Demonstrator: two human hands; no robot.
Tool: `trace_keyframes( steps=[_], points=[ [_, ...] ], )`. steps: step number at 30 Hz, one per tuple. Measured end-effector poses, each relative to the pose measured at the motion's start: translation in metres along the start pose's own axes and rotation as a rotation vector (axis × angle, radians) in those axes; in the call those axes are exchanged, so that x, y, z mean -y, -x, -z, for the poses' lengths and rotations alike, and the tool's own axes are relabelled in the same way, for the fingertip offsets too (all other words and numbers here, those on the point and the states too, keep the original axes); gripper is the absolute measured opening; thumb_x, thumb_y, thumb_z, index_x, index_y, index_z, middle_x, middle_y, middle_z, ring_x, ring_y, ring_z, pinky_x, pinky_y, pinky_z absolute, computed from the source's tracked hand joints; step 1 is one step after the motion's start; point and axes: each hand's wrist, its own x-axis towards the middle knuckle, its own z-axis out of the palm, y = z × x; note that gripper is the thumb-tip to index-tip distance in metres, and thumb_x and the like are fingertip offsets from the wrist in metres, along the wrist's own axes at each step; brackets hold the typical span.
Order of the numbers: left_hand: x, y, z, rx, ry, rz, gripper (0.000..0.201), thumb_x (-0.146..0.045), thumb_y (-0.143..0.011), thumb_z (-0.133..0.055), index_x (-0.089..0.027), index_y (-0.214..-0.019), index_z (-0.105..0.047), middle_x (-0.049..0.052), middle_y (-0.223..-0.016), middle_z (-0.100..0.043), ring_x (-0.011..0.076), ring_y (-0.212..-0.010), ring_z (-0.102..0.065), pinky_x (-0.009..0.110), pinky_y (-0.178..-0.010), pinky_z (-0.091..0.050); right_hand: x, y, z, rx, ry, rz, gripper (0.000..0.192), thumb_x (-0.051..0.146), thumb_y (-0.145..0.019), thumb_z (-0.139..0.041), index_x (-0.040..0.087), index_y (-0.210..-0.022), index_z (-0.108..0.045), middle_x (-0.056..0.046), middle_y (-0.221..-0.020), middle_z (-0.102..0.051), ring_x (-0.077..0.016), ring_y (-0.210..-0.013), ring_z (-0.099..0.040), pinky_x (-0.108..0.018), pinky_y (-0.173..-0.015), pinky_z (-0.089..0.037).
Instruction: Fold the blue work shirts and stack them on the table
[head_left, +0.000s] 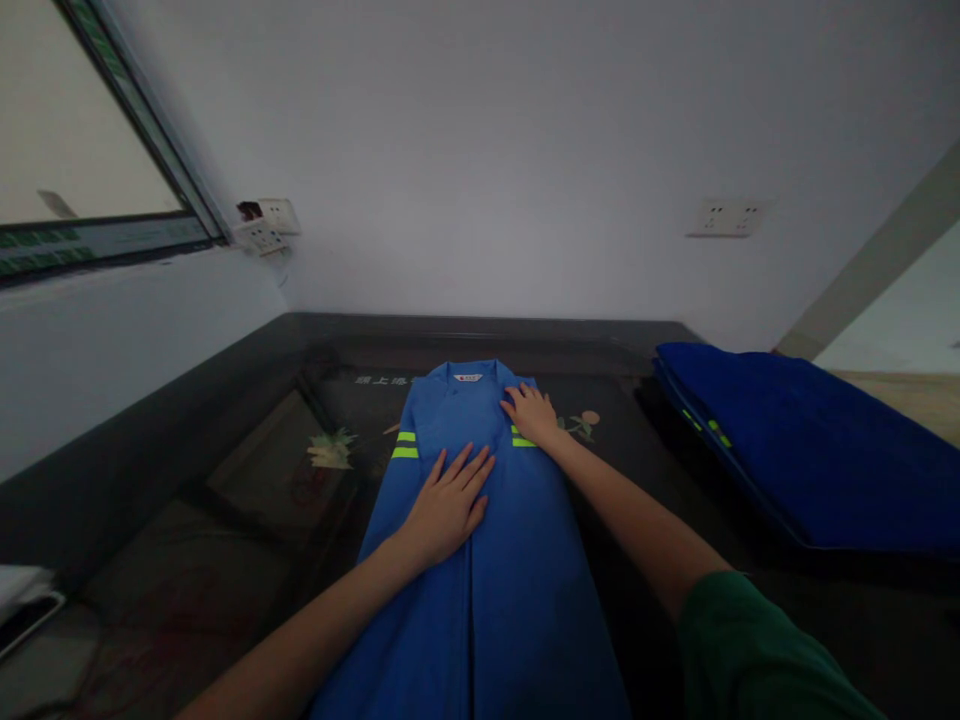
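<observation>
A blue work jacket (pixel 517 560) lies lengthwise on the dark glossy table, its collar and white neck label toward the wall. Its sides are folded in to a narrow shape, with yellow-green stripes showing at both edges. My left hand (pixel 450 505) rests flat on the middle of the jacket, fingers spread. Higher up, my right hand (pixel 531 414) lies on the jacket's right edge near the collar, just above the stripes, its fingers stretched out over the cloth. Neither hand grips anything that I can see.
A stack of folded darker blue garments (pixel 817 450) lies to the right. The table (pixel 247 520) has printed flowers and lettering and meets the wall behind. A white object (pixel 28 600) sits at the left edge. Sockets (pixel 726 218) are on the wall; a window (pixel 97 130) is upper left.
</observation>
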Motion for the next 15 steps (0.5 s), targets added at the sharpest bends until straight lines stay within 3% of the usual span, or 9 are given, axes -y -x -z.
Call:
trace_keyframes(
  steps=[3,7,15],
  points=[
    [0.000,0.000,0.002,0.036,0.011,0.013,0.053,-0.029,-0.094,-0.036,-0.025,-0.147,-0.028,-0.001,-0.153,-0.028,0.0271,-0.143,-0.018,0.057,-0.115,-0.016,-0.005,0.001,-0.011,0.050,0.031,-0.045,0.052,0.051,-0.096,-0.031,0.027,-0.142,-0.038,-0.012,-0.151,-0.033,-0.0303,-0.138,-0.028,-0.060,-0.107,-0.020],
    [0.000,-0.001,0.004,0.063,0.032,0.036,0.054,-0.031,-0.094,-0.036,-0.027,-0.147,-0.028,-0.002,-0.154,-0.027,0.0305,-0.143,-0.015,0.060,-0.113,-0.017,-0.008,0.000,-0.012,0.102,0.022,-0.070,0.061,0.058,-0.095,-0.023,0.027,-0.148,-0.026,-0.011,-0.154,-0.025,-0.0289,-0.142,-0.018,-0.063,-0.108,-0.013],
    [0.001,0.000,-0.002,0.046,0.029,0.052,0.054,-0.032,-0.094,-0.036,-0.029,-0.147,-0.028,-0.001,-0.152,-0.032,0.0293,-0.143,-0.017,0.061,-0.113,-0.017,-0.016,-0.008,-0.006,0.142,0.053,-0.173,0.062,0.062,-0.093,-0.018,0.033,-0.148,-0.024,-0.006,-0.157,-0.018,-0.0321,-0.143,-0.012,-0.070,-0.105,-0.005]
  ],
)
